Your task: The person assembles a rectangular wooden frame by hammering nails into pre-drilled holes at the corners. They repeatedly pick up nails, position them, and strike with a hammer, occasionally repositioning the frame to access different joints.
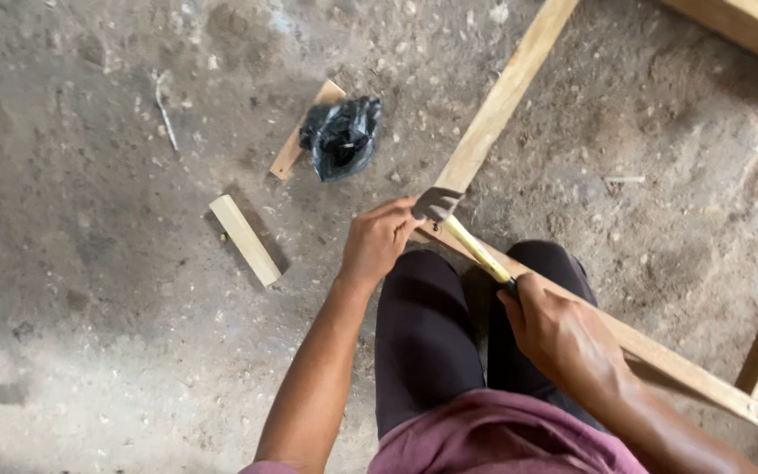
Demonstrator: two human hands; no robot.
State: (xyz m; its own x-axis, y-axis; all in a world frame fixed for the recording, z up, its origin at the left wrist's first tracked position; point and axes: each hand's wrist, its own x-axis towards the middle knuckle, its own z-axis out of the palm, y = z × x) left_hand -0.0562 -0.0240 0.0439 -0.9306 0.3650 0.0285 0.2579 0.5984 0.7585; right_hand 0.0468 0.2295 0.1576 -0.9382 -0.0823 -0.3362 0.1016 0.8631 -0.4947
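Hammer [460, 228] with a yellow handle and a blurred dark head sits over the near-left corner of a wooden frame [495, 104] lying on the dirt floor [116, 290], seen from the head camera. The person's right hand [557, 329] is closed around the handle's lower end, while the left hand [377, 239] rests with curled fingers at the frame's corner, just beside the hammer head; whether it pinches anything there cannot be told. Dark-trousered knees [423, 333] sit between the two arms, the frame's near rail running across them. Farther left on the floor lie a short loose wood block [245, 239] and, beyond it, a crumpled black plastic bag [342, 136] resting on another wood offcut [289, 154].
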